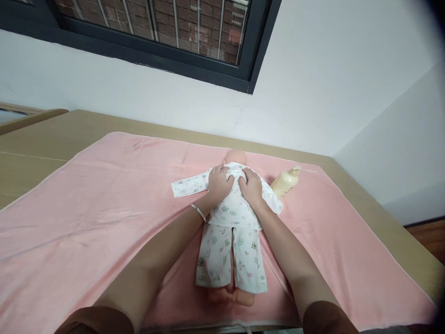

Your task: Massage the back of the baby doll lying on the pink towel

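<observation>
A baby doll [235, 157] lies on its back on a pink towel [104, 204], head toward the wall, feet toward me. It wears a white printed top [232, 208] and matching trousers [229, 260]. My left hand [219, 183] rests on the doll's left shoulder area, fingers curled onto the top near the collar. My right hand [251, 185] sits beside it on the other shoulder, fingers also bent and pressing the fabric. A silver bangle [198, 212] is on my left wrist. One sleeve [189, 185] of the top lies stretched out flat to the left.
A cream baby bottle [285, 182] lies on the towel just right of the doll. The towel covers a tan table [41, 139] set against a white wall, under a dark-framed window [156, 41]. The table's right edge drops to a wooden floor [429, 234].
</observation>
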`<state>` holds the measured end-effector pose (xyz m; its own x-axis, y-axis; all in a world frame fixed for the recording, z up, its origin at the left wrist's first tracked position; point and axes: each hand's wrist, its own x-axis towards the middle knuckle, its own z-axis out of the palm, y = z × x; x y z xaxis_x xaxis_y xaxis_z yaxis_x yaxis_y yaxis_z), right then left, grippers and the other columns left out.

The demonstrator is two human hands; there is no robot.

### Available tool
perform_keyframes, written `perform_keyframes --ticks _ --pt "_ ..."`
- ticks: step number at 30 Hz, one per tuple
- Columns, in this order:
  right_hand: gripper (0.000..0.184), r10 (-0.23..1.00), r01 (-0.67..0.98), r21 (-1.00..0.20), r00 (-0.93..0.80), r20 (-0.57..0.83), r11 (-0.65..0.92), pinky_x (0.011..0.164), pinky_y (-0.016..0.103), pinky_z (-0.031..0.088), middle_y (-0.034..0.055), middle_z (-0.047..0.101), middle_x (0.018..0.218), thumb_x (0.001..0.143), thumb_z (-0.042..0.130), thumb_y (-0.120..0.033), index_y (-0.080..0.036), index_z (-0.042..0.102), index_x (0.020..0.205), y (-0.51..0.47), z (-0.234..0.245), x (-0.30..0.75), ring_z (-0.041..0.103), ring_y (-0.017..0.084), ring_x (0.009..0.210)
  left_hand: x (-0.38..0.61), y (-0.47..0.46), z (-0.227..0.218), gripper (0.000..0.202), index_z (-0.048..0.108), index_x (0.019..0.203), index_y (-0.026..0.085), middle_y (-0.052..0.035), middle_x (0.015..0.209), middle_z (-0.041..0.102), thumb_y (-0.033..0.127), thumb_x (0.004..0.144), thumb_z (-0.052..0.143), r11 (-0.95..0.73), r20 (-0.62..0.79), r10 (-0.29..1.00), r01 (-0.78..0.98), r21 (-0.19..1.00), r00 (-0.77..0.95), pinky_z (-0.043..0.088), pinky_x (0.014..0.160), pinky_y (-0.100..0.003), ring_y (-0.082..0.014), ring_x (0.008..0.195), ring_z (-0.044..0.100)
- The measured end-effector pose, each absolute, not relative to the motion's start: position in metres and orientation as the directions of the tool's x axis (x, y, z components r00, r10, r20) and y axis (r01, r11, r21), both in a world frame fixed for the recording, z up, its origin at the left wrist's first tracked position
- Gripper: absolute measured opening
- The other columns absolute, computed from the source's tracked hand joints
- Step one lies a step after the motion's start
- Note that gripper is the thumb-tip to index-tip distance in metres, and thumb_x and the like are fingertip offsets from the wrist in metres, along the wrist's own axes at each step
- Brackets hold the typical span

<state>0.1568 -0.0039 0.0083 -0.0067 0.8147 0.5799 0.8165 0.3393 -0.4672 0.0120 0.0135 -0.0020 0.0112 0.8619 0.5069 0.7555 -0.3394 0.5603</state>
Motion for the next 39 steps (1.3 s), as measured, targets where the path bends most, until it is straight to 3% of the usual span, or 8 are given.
perform_keyframes --ticks 9,17,27,30,34,39 --pt "0.043 0.857 0.850 -0.430 -0.046 0.514 0.304 0.114 0.048 0.033 0.0129 0.059 0.137 0.089 0.044 -0.023 -0.015 0.064 0.126 0.001 0.003 0.159 0.048 0.029 0.133 0.012 0.014 -0.003 0.031 0.066 0.112 0.017 -0.0127 0.119 0.065 0.023 0.084 0.053 -0.367 0.535 0.845 0.738 0.567 0.010 0.043 0.106 -0.044 -0.0295 0.116 0.057" --pt "0.047 0.880 0.876 -0.402 -0.051 0.472 0.266 0.117 0.048 0.031 0.0132 0.056 0.142 0.090 0.042 -0.023 -0.013 0.060 0.133 0.001 0.004 0.159 0.045 0.029 0.136 0.012 0.013 -0.005 0.030 0.065 0.110 0.015 -0.0135 0.114 0.066 0.022 0.083 0.052 -0.374 0.570 0.821 0.736 0.565 -0.021 0.043 0.105 -0.043 -0.0285 0.113 0.058" --pt "0.052 0.892 0.891 -0.374 -0.071 0.447 0.258 0.117 0.050 0.030 0.0142 0.052 0.145 0.090 0.040 -0.022 -0.011 0.055 0.138 0.002 0.004 0.159 0.043 0.030 0.138 0.012 0.018 -0.006 0.036 0.064 0.118 0.016 -0.0140 0.121 0.064 0.023 0.086 0.050 -0.388 0.547 0.834 0.782 0.488 0.073 0.041 0.106 -0.045 -0.0297 0.116 0.055" --pt "0.049 0.861 0.877 -0.377 -0.076 0.503 0.298 0.115 0.047 0.034 0.0122 0.058 0.140 0.088 0.040 -0.020 -0.014 0.060 0.133 0.002 0.002 0.160 0.049 0.028 0.134 0.011 0.018 -0.006 0.038 0.066 0.120 0.020 -0.0111 0.124 0.064 0.021 0.086 0.050 -0.414 0.560 0.824 0.769 0.487 0.089 0.040 0.108 -0.045 -0.0282 0.120 0.055" --pt "0.039 0.781 0.861 -0.365 -0.058 0.622 0.354 0.109 0.039 0.042 0.0101 0.069 0.124 0.087 0.043 -0.020 -0.016 0.072 0.114 -0.003 -0.001 0.159 0.059 0.024 0.122 0.010 0.015 -0.005 0.031 0.072 0.107 0.023 -0.0071 0.115 0.069 0.018 0.085 0.050 -0.474 0.620 0.779 0.733 0.488 0.091 0.044 0.105 -0.041 -0.0245 0.113 0.059" --pt "0.028 0.745 0.888 -0.390 0.087 0.662 0.243 0.098 0.036 0.048 0.0091 0.074 0.111 0.085 0.049 -0.024 -0.020 0.075 0.093 -0.011 -0.001 0.154 0.067 0.025 0.109 0.013 0.009 -0.006 0.022 0.072 0.086 0.019 -0.0092 0.103 0.071 0.019 0.085 0.051 -0.449 0.667 0.745 0.754 0.480 0.018 0.048 0.098 -0.038 -0.0248 0.105 0.062"
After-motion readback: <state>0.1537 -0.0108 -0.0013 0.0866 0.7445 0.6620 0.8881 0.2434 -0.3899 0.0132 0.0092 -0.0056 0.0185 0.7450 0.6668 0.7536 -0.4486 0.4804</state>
